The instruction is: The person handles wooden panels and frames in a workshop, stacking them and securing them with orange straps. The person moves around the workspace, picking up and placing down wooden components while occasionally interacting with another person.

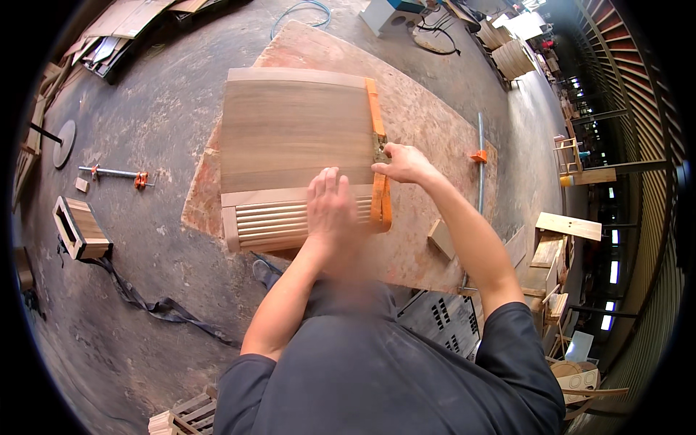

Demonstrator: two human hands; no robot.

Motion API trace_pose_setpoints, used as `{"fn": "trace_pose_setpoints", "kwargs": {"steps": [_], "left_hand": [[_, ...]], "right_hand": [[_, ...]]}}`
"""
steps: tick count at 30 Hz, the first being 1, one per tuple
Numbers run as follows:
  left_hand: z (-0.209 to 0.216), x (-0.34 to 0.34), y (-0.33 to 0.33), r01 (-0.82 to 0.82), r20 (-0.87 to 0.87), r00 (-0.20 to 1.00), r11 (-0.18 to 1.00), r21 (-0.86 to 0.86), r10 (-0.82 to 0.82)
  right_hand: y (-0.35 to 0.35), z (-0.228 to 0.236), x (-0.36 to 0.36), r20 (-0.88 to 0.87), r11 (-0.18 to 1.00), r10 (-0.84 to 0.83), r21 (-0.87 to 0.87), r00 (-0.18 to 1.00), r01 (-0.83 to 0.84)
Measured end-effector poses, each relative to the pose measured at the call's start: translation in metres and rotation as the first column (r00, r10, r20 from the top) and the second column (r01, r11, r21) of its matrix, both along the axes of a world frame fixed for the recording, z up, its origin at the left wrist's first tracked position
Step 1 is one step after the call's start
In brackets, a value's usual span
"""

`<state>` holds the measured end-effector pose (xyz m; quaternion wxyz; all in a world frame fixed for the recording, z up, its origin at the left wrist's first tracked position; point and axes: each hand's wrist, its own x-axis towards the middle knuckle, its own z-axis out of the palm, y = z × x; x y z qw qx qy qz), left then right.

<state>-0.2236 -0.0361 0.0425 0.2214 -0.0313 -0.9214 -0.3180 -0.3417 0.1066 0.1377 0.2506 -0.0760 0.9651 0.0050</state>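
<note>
A wooden cabinet-like piece (293,130) with a flat brown top and a slatted near side lies on a worn board-topped table (428,145). An orange ratchet strap (374,105) runs along its right edge and hangs at the near right corner. My right hand (408,164) is closed on the strap's metal ratchet buckle (380,148), thumb and fingers around its handle. Flat on the near edge of the wood, above the slats (272,221), rests my left hand (331,206), fingers stretched out and holding nothing.
A bar clamp (481,156) with an orange jaw lies at the table's right, near a small wood block (441,239). On the floor at left are another clamp (116,174), a hollow wooden box (83,228) and a dark strap (167,308). Wood pieces (551,254) are stacked at right.
</note>
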Motion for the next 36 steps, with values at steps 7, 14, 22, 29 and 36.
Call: {"fn": "trace_pose_setpoints", "kwargs": {"steps": [7,14,22,29,36], "left_hand": [[0.002,0.0,-0.001,0.005,0.008,1.0,1.0,0.002,-0.006],[0.0,-0.001,0.002,-0.011,0.025,1.0,1.0,0.005,0.011],[0.003,0.002,0.0,0.002,0.037,0.999,1.0,0.002,-0.002],[0.007,0.003,0.001,0.021,0.084,0.996,1.0,0.006,-0.021],[0.01,0.008,-0.001,0.044,0.156,0.987,0.999,-0.01,-0.042]], "right_hand": [[0.001,-0.008,-0.007,0.058,0.999,0.006,0.049,0.998,-0.009],[0.006,-0.046,0.035,-0.317,0.982,-0.166,-0.139,0.934,0.128],[0.006,-0.085,0.061,-0.437,0.904,-0.279,-0.419,0.855,0.081],[0.005,-0.086,0.067,-0.451,0.817,-0.392,-0.57,0.802,0.079],[0.003,-0.073,0.077,-0.539,0.788,-0.449,-0.614,0.712,0.032]]}}
